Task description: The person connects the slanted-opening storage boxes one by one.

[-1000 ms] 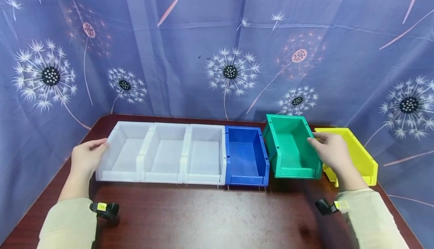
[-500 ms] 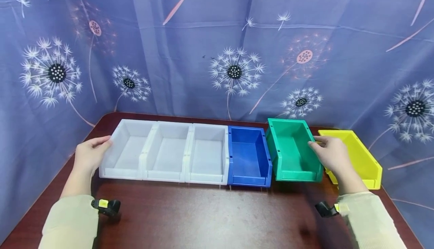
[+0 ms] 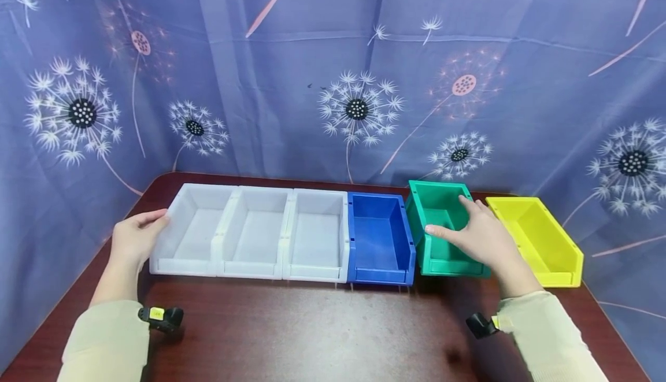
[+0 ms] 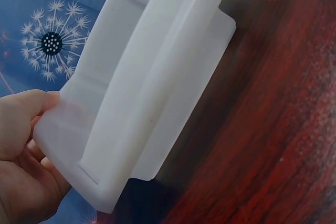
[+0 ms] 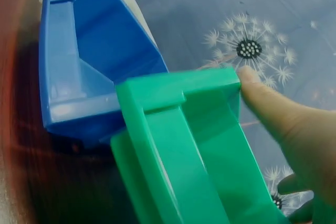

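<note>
In the head view, my left hand (image 3: pixel 136 234) pinches the left wall of the leftmost white bin (image 3: pixel 200 232); the left wrist view shows the thumb on its rim and the other fingers behind the wall. My right hand (image 3: pixel 481 237) lies spread over the green bin (image 3: pixel 437 197), its thumb reaching to the left rim. In the right wrist view that thumb touches, or nearly touches, a rim corner. The green bin stands slightly askew beside the blue bin (image 3: pixel 376 232). Whether it rests fully on the table cannot be told. The right hand hides part of its right wall.
Two more white bins (image 3: pixel 257 232) stand side by side between the leftmost one and the blue bin. A yellow bin (image 3: pixel 541 237) sits right of the green one. Behind the dark red table (image 3: pixel 312 330) hangs a blue dandelion-print curtain (image 3: pixel 281 99).
My right hand has let go of the green bin's right wall and shifted left over the bin, thumb and fingers spreading. The left hand keeps its hold on the white bin.
</note>
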Demonstrator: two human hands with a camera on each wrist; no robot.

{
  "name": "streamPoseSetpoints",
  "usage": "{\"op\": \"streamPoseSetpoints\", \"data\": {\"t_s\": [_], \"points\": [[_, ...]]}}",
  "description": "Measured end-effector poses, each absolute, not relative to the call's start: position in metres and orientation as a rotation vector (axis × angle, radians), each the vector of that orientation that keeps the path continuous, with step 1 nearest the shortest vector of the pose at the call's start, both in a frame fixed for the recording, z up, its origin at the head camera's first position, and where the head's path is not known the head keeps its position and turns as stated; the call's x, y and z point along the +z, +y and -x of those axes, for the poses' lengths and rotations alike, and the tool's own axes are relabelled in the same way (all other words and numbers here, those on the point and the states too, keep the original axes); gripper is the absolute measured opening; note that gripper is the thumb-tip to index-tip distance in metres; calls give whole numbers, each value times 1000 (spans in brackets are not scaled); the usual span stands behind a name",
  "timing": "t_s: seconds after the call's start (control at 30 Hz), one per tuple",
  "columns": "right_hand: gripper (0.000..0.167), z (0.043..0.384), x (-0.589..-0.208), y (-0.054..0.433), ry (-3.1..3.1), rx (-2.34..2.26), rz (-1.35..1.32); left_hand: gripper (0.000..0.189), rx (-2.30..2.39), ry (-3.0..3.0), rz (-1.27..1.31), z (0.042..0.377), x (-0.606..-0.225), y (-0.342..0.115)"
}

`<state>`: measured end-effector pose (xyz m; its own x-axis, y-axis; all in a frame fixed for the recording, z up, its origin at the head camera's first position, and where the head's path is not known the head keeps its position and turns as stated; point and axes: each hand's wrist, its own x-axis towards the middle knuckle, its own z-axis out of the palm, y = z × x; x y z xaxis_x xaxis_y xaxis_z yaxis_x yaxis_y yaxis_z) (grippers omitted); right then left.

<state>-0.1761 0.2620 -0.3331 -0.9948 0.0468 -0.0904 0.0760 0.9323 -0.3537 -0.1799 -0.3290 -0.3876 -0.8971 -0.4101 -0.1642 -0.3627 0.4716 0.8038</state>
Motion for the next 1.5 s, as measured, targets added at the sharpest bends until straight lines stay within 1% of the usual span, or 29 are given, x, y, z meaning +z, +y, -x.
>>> {"op": "streamPoseSetpoints", "data": {"t_s": [0.07,0.17,0.33,0.5,0.67,0.83,0.93,1.03,1.13,1.5], "points": [[121,178,-332,258,2990,-519,-77,56,-1416,-2654,-701,180,-389,-329],[120,181,-331,256,2997,-485,-18,55,-1401,-2659,-698,179,-389,-330],[114,193,-325,256,2980,-427,187,55,-1391,-2666,-690,180,-388,-331],[105,211,-315,253,2830,-455,393,55,-1392,-2668,-705,179,-388,-332],[101,225,-305,250,2650,-504,485,55,-1392,-2666,-710,178,-388,-332],[110,227,-296,249,2552,-496,505,54,-1408,-2664,-704,179,-390,-329],[117,227,-294,248,2548,-457,511,54,-1421,-2660,-702,179,-390,-328],[122,228,-293,246,2591,-395,523,54,-1426,-2660,-698,179,-388,-328],[124,231,-295,243,2649,-314,532,56,-1419,-2665,-691,179,-387,-328],[128,240,-307,238,2583,-326,471,55,-1395,-2670,-696,179,-387,-327]]}}
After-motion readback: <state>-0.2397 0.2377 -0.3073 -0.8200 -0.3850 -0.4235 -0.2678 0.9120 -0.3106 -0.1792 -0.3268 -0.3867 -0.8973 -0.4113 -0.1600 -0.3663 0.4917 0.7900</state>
